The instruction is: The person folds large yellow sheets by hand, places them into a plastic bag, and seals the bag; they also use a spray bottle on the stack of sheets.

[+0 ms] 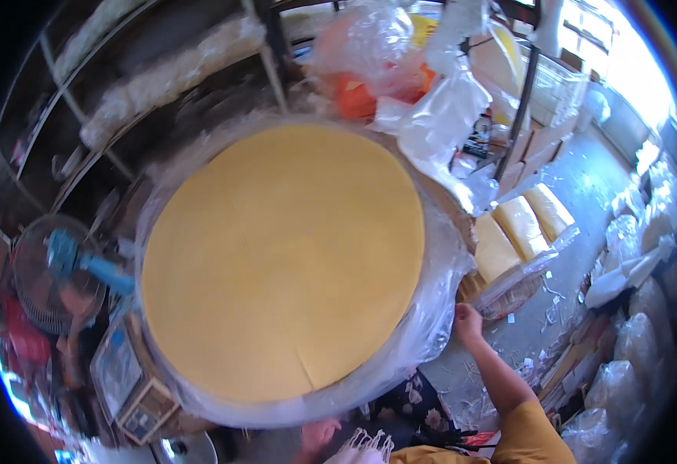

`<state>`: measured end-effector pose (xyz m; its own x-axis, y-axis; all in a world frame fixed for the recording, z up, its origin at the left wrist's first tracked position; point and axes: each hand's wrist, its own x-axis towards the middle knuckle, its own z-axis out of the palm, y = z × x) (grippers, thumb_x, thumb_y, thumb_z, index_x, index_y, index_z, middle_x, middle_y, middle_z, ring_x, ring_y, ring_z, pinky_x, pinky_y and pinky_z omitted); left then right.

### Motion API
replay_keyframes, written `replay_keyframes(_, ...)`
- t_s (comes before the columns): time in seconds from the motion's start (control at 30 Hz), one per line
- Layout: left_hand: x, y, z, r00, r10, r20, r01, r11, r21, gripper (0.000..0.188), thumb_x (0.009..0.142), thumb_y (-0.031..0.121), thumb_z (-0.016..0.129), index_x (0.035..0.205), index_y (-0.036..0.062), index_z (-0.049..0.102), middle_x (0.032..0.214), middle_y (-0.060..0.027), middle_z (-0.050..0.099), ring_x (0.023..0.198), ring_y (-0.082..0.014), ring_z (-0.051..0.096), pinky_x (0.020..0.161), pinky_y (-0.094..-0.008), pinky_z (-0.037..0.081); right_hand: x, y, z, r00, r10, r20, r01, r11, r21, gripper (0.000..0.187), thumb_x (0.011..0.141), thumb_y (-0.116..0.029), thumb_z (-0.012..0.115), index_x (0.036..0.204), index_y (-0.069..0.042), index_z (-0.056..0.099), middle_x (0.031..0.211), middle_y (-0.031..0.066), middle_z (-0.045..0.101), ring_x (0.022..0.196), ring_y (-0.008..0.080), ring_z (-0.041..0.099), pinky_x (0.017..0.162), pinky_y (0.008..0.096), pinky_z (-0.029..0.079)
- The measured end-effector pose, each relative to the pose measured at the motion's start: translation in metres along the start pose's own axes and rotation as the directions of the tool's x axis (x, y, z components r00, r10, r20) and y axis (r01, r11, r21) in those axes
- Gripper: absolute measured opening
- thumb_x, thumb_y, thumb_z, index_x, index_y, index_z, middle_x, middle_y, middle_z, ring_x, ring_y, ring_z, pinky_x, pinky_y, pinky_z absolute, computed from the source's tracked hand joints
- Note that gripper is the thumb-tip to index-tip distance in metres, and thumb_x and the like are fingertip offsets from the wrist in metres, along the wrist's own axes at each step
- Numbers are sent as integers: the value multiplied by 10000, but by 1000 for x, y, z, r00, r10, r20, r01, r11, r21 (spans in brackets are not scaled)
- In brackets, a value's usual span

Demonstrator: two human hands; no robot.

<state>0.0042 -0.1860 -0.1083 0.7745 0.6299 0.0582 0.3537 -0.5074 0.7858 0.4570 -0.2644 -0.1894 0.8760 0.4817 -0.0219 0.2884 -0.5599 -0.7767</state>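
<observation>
A large round yellow disc [284, 255] fills the middle of the head view, lying flat with a short crease near its front edge. Clear plastic sheeting [439, 309] sticks out all round under it. My right hand [468, 321], with fingers curled closed, is at the right side beside the sheeting and close to several yellow blocks [497, 247] in plastic. What its fingers hold, if anything, is hidden. Below the disc's front edge, my left hand [320, 435] shows only in part and is blurred, so its fingers cannot be read.
A blue fan [64, 251] stands at the left. Shelves with plastic-wrapped rolls [191, 73] run along the back left. Plastic bags [369, 46] hang at the back. Wrapped bundles [636, 340] line the right, and scraps litter the floor [470, 379].
</observation>
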Motion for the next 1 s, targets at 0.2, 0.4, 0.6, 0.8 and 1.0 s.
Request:
replay_keyframes(0.2,14,72,-57,983,26,-184,-31,999,-24,118,737,-25,553,781,65,617,762,-90,628,693,-257,614,648,-319,490,-56,-150,-97,898,-440,-15,427,864,268,154,822,28,541,964,-10,588,892,74,625,812,156,601,736,264,476)
replay_keyframes(0.4,34,42,-134,715,-158,-681,235,972,22,135,767,-14,549,886,36,591,790,-89,621,708,-195,618,613,-289,480,-136,-241,-61,392,-823,411,785,532,318,210,730,38,561,932,-16,588,937,137,619,872,308,601,763,366,488)
replay_keyframes(0.6,19,-13,-168,499,-601,-625,321,797,-511,272,758,-32,572,1026,-62,539,900,-135,612,768,-191,624,676,-277,513,-177,-258,-16,-112,-811,574,767,297,569,237,682,-8,605,910,-72,618,881,96,628,818,279,603,737,366,495)
replay_keyframes(0.8,17,7,-181,441,-808,-391,159,499,-852,446,748,-72,579,1156,-160,420,1016,-191,566,870,-253,618,788,-304,526,-189,-250,-11,-206,-751,628,757,285,589,187,706,-46,577,892,-51,592,808,116,582,767,314,580,710,392,475)
replay_keyframes(1.0,18,13,-182,408,-850,-334,141,420,-897,495,767,-82,563,1197,-188,341,1057,-225,544,911,-298,616,840,-349,519,-192,-243,-11,-182,-762,621,758,294,582,186,704,-16,606,883,-68,601,828,100,612,791,288,598,721,373,486)
